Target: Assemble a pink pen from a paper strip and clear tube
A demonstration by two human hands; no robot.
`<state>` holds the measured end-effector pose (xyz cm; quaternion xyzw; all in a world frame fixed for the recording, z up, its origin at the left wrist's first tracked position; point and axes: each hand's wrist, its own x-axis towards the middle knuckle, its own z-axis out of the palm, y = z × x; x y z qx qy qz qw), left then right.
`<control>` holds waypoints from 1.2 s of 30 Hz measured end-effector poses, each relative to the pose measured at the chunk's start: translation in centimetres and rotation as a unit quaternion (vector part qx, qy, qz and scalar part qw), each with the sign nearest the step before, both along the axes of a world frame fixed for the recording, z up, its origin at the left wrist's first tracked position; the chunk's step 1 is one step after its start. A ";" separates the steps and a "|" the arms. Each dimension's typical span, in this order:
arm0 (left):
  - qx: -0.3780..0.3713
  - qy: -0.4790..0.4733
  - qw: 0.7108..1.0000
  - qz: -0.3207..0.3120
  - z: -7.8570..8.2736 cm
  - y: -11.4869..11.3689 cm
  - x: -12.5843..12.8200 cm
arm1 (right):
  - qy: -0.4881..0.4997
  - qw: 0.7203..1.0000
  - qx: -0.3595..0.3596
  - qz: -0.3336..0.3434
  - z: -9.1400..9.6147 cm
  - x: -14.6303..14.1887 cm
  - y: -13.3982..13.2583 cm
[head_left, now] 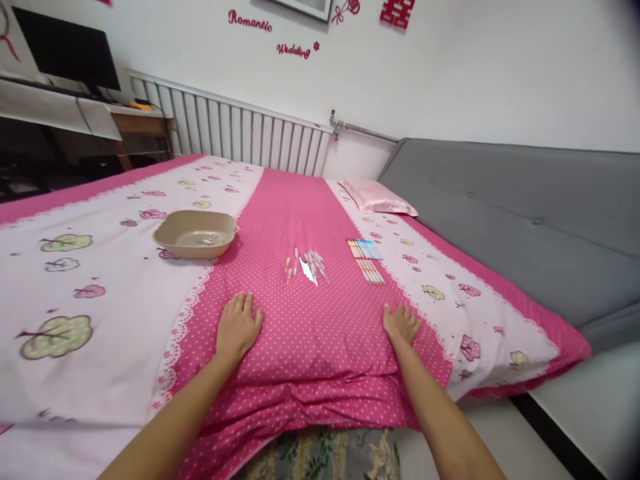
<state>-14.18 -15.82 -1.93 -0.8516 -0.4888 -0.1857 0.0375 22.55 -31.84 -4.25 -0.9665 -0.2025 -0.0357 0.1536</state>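
My left hand (239, 325) lies flat on the pink dotted bedsheet (300, 200), fingers stretched out, holding nothing. My right hand (401, 323) also rests palm down on the sheet near the bed's edge, fingers apart and empty. Ahead of both hands lies a loose pile of small white and pink pen parts (306, 265). To its right, two neat rows of coloured pens (367, 259) lie side by side. A beige plastic basin (195, 233) sits further left on the pale part of the sheet, with something small inside.
A grey padded headboard (510, 213) runs along the right. A pink pillow (376, 196) lies at the far end by a white radiator (235, 130). A desk with a dark monitor (65, 50) stands at the far left.
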 end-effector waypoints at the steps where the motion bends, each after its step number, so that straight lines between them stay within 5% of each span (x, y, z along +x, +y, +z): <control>1: 0.000 -0.002 1.000 -0.004 -0.1 -0.6 -0.2 | -0.003 1.000 -0.004 0.001 -0.1 -0.4 -0.5; 12: -0.003 -0.034 0.998 -0.044 -2.2 -6.9 -3.5 | -0.026 0.999 -0.021 0.002 -0.9 -3.1 -3.9; 18: -0.071 -0.139 0.984 -0.085 -4.7 -13.3 -5.5 | -0.010 1.000 -0.021 0.010 -0.7 -3.6 -4.4; 22: -0.187 -0.179 0.945 -0.199 -6.4 -18.9 -5.3 | 0.000 1.000 -0.025 0.013 -0.5 -3.5 -4.3; 25: -0.278 -0.164 0.893 -0.313 -9.3 -21.5 -4.4 | 0.001 0.999 -0.028 0.015 -0.4 -3.4 -4.3; 29: -0.449 -0.126 0.839 -0.281 -12.8 -22.7 -2.5 | -0.001 0.999 -0.030 0.014 -0.4 -3.4 -4.2; 36: -0.547 -0.111 0.778 -0.288 -11.3 -23.3 2.1 | -0.003 0.999 -0.034 0.011 -0.4 -3.3 -4.0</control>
